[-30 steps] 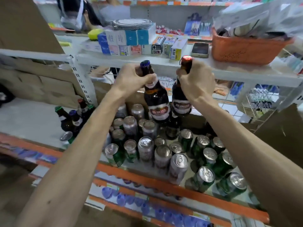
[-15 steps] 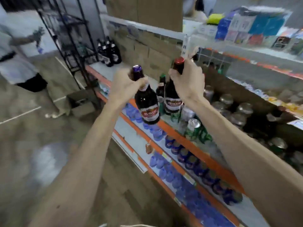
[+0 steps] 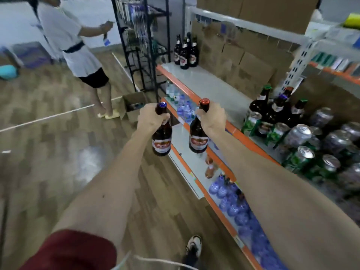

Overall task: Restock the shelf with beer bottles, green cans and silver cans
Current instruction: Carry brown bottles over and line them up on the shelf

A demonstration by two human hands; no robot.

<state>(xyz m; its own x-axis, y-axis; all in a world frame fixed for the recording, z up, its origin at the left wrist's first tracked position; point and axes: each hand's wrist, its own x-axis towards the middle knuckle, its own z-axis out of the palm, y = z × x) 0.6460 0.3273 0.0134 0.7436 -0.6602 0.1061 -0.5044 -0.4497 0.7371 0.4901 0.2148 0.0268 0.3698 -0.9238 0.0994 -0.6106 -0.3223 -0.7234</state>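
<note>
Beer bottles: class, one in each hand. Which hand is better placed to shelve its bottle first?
Right, probably: the right hand holds the red-capped bottle nearer the shelf; the left hand holds the blue-capped bottle over the floor.

We hold a left bottle and a right bottle side by side before the front edge of the shelf. At its far end stands a bottle group; at its near end, more bottles with cans before and beside them. Water bottles sit on the lower shelf beneath.

Glossy dark glass bottles, shiny metal cans, matt wood-grain floor.
</note>
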